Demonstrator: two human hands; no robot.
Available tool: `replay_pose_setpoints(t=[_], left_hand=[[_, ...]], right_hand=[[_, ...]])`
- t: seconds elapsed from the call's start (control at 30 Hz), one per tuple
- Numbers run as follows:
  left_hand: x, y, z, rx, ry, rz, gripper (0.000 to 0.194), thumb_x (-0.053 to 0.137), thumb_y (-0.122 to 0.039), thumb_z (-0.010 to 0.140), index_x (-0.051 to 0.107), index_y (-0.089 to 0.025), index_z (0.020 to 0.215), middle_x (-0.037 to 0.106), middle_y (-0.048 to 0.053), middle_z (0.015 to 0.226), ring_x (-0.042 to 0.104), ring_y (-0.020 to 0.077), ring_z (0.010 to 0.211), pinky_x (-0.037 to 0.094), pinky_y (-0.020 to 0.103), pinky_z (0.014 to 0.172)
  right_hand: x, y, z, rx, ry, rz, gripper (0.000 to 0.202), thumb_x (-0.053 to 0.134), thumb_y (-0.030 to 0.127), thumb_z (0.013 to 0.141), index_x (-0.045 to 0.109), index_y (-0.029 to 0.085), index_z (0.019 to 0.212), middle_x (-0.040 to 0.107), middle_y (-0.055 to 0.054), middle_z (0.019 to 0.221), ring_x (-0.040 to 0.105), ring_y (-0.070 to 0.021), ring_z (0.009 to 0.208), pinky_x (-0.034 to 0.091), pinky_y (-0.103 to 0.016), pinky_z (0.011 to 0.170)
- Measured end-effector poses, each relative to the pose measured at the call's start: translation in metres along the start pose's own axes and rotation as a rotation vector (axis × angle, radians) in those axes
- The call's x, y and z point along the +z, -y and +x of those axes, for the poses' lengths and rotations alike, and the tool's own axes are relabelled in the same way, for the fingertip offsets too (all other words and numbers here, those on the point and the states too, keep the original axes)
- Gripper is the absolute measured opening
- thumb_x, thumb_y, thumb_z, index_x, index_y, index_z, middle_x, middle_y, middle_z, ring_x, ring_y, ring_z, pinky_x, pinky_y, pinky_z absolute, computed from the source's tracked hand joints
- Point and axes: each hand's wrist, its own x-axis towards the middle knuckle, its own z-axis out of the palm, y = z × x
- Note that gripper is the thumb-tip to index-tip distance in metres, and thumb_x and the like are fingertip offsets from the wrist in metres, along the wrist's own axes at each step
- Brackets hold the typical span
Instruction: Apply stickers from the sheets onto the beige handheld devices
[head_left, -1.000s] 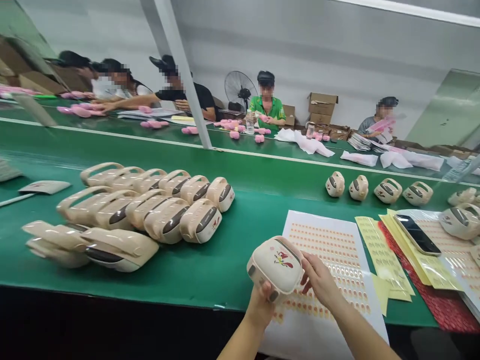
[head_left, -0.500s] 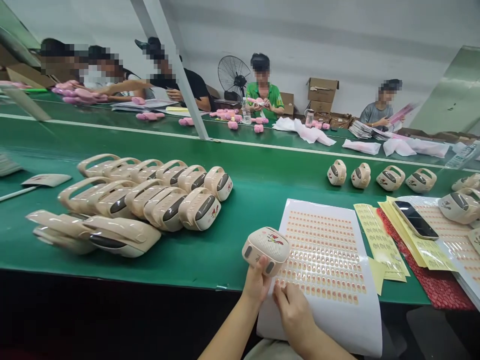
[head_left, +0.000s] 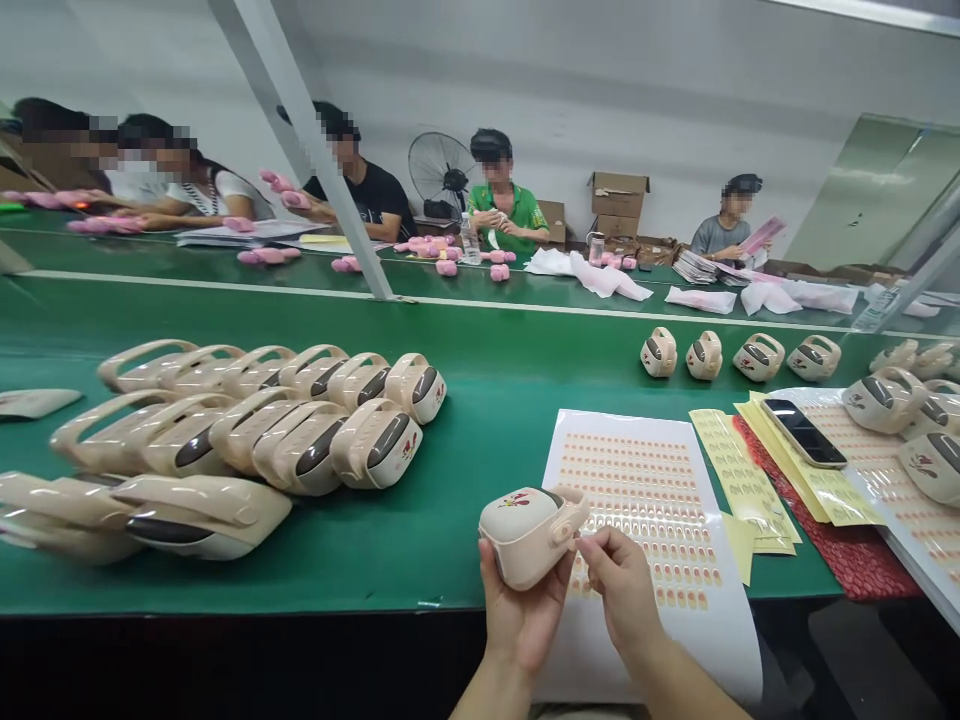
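Observation:
A cream, rounded device [head_left: 517, 530] with a carry handle and a small red print rests in my left hand [head_left: 525, 610], fingers wrapped under it. My right hand [head_left: 619, 580] is pinched beside the handle's pivot; whatever lies between its fingertips is too small to make out. Under both hands, a white sheet [head_left: 600, 640] bears rows of small orange-and-white stickers and hangs over the table's front edge.
Rows of similar cream devices [head_left: 300, 440] stand left on the green table [head_left: 420, 540]. More devices [head_left: 759, 357] stand at the back right. Yellow sticker sheets [head_left: 742, 480], a phone [head_left: 804, 433] and red material [head_left: 862, 570] lie right. Several people sit beyond.
The device has been turned in my left hand, so its handle now faces right. My right hand has risen from the sticker sheet to the device's side. The view has shifted slightly.

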Motion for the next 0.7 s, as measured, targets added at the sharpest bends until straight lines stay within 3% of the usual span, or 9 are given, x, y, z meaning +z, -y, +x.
replay_pose_setpoints(t=[0.33, 0.5, 0.63, 0.7], left_hand=[[0.007, 0.008, -0.001, -0.04, 0.127, -0.002, 0.044, 0.036, -0.059, 0.082, 0.065, -0.033, 0.102, 0.068, -0.002, 0.107, 0.057, 0.0136, 0.106, 0.036, 0.021, 0.096], [0.0, 0.007, -0.001, -0.031, 0.041, 0.021, 0.046, 0.038, -0.06, 0.08, 0.065, -0.03, 0.102, 0.069, 0.002, 0.106, 0.057, 0.0197, 0.106, 0.036, 0.031, 0.099], [-0.009, 0.0, -0.001, 0.093, -0.107, 0.287, 0.039, 0.061, -0.052, 0.069, 0.062, -0.033, 0.103, 0.068, 0.001, 0.104, 0.057, 0.0279, 0.105, 0.043, 0.044, 0.091], [-0.007, -0.005, -0.002, 0.186, -0.174, 0.534, 0.059, 0.077, -0.036, 0.055, 0.057, -0.03, 0.11, 0.067, 0.004, 0.105, 0.057, 0.0317, 0.103, 0.046, 0.045, 0.085]], right_hand=[[0.01, -0.002, -0.004, -0.297, -0.07, -0.222, 0.031, 0.059, 0.046, 0.07, 0.051, 0.022, 0.052, 0.048, 0.002, 0.049, 0.042, -0.0125, 0.047, 0.036, -0.025, 0.045], [0.003, -0.001, 0.0, -0.29, -0.1, -0.125, 0.033, 0.057, 0.05, 0.071, 0.054, 0.021, 0.057, 0.047, 0.003, 0.051, 0.041, -0.0107, 0.047, 0.037, -0.024, 0.045], [-0.012, 0.003, 0.008, -0.278, -0.155, -0.066, 0.032, 0.051, 0.049, 0.078, 0.061, 0.02, 0.089, 0.041, 0.005, 0.053, 0.038, -0.0096, 0.046, 0.035, -0.022, 0.043], [-0.021, 0.005, 0.013, -0.29, -0.155, -0.113, 0.04, 0.051, 0.046, 0.079, 0.052, 0.023, 0.112, 0.049, 0.002, 0.068, 0.043, -0.0102, 0.051, 0.039, -0.023, 0.046]])
